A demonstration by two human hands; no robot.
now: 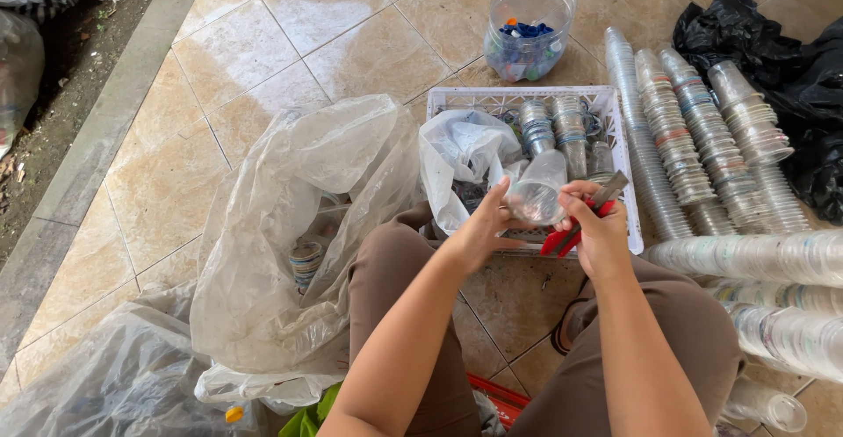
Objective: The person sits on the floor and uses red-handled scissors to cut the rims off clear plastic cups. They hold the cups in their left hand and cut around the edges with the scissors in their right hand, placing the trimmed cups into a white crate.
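One clear plastic cup point(537, 193) in the grip; one red-handled cutter point(587, 219) beside it; one white crate point(527, 103) just beyond; one clear tub point(529, 28) farther off; two hands.

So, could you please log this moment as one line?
left hand: holds clear plastic cup | right hand: holds red-handled cutter | below: white plastic crate

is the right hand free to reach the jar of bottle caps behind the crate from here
Probably not as things stand: the right hand grips a red-handled cutter, and the white crate stands between it and the clear jar of caps, which sits on the far side.
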